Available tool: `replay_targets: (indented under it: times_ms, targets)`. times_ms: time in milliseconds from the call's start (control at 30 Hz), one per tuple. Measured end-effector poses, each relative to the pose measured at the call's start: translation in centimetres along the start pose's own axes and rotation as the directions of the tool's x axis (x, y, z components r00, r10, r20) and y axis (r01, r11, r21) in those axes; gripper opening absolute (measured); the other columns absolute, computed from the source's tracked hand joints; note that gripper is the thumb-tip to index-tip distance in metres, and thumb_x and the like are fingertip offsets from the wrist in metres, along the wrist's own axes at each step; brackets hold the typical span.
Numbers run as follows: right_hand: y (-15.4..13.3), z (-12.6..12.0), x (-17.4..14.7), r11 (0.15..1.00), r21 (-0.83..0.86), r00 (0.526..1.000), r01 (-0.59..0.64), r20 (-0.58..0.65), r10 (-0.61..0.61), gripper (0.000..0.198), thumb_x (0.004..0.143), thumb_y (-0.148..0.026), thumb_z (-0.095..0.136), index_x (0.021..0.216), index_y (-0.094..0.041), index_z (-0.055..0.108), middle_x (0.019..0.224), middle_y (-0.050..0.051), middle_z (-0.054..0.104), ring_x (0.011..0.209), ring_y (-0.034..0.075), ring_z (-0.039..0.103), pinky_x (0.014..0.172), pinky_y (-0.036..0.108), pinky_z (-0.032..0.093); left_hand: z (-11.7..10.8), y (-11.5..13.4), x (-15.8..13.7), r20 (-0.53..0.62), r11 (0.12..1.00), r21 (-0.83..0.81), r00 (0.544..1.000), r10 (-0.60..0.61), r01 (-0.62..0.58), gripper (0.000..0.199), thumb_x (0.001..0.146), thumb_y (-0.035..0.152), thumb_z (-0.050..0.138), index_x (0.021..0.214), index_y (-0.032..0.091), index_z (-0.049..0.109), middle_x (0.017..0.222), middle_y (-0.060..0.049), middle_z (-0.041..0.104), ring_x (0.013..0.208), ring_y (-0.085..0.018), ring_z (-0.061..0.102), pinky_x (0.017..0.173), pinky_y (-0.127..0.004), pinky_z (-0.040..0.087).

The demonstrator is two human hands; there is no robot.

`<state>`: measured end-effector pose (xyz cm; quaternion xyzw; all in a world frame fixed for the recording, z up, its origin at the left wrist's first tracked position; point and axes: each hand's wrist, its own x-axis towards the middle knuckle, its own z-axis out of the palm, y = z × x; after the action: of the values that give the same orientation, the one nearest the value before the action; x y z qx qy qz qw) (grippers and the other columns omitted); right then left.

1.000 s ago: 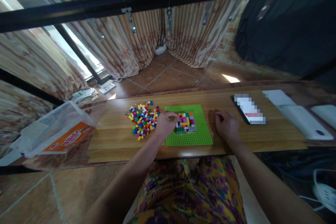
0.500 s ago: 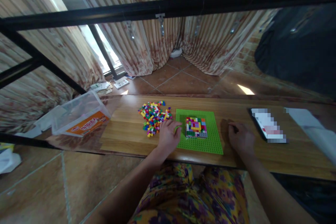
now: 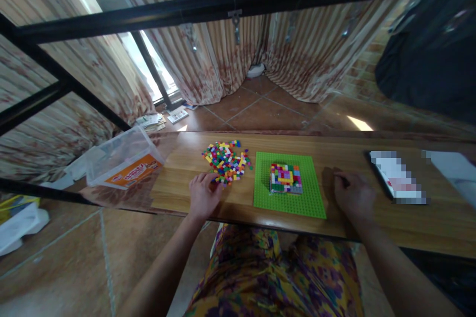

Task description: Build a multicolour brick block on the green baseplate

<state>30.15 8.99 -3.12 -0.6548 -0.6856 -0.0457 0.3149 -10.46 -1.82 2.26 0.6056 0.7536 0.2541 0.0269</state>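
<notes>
we see a lime-green baseplate [image 3: 290, 205] and a brick mosaic [image 3: 285, 178], its yellow band round a pinkish centre, with red, green, orange and grey towards the edges. our loose bricks [image 3: 225, 161] mix red, yellow, blue, green and white. our mustard clothing [image 3: 256, 272] carries purple flowers; the curtains [image 3: 208, 69] are striped brown and beige.

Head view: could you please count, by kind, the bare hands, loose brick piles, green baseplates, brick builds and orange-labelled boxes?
Hands: 2 (left hand, right hand)
Loose brick pile: 1
Green baseplate: 1
Brick build: 1
Orange-labelled box: 1
Total: 6
</notes>
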Motion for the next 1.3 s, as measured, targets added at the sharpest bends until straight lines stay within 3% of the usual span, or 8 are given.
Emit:
replay_targets:
  times_ms: [133,467,733,1067,1300]
  targets:
    - [0.0,0.0,0.0,1.0,-0.007,1.0,0.005,-0.01,-0.005,0.03,0.086,-0.033,0.047,0.089,-0.015,0.071,0.085,0.012,0.068,0.077,0.024,0.062,0.065,0.033,0.044,0.4,0.5,0.2,0.03,0.997,0.083,1.0,-0.006,0.004,0.021,0.082,0.036,0.066,0.098,0.023,0.07,0.099,-0.007,0.07,0.097,-0.026,0.061,0.088,-0.04,0.042]
    - [-0.1,0.0,0.0,1.0,0.0,1.0,-0.004,-0.007,0.004,0.029,0.087,-0.031,0.048,0.089,-0.014,0.071,0.088,0.013,0.069,0.08,0.025,0.061,0.066,0.034,0.044,0.8,1.4,1.0,0.067,0.997,0.072,0.998,0.006,-0.01,0.012,0.085,0.019,0.057,0.091,0.021,0.067,0.09,-0.006,0.07,0.09,-0.024,0.061,0.084,-0.038,0.043]
    - [-0.1,0.2,-0.1,1.0,-0.001,1.0,-0.019,-0.015,0.019,0.028,0.087,-0.033,0.049,0.09,-0.015,0.071,0.089,0.012,0.069,0.074,0.022,0.06,0.062,0.031,0.042,1.1,0.8,1.0,0.01,0.998,-0.07,1.0,0.007,-0.007,0.019,0.089,0.022,0.05,0.105,0.018,0.061,0.099,-0.009,0.069,0.094,-0.023,0.063,0.084,-0.035,0.05]
    - [-0.1,0.4,-0.2,0.999,-0.002,0.999,-0.038,-0.023,0.038,0.03,0.087,-0.033,0.048,0.089,-0.015,0.072,0.088,0.012,0.068,0.07,0.021,0.059,0.059,0.03,0.04,-0.4,0.7,1.2,0.082,0.978,-0.17,0.991,-0.107,0.119,0.018,0.092,0.027,0.043,0.094,0.02,0.06,0.077,-0.003,0.067,0.071,-0.017,0.064,0.066,-0.027,0.046]
    - [-0.1,0.4,-0.2,0.999,0.013,0.999,-0.039,-0.002,0.039,0.031,0.088,-0.034,0.046,0.092,-0.016,0.071,0.09,0.011,0.068,0.071,0.021,0.06,0.061,0.031,0.041,-0.3,0.6,1.5,0.09,0.97,-0.224,0.993,-0.074,0.092,0.016,0.089,0.025,0.043,0.089,0.02,0.059,0.073,-0.001,0.064,0.065,-0.015,0.06,0.061,-0.024,0.041]
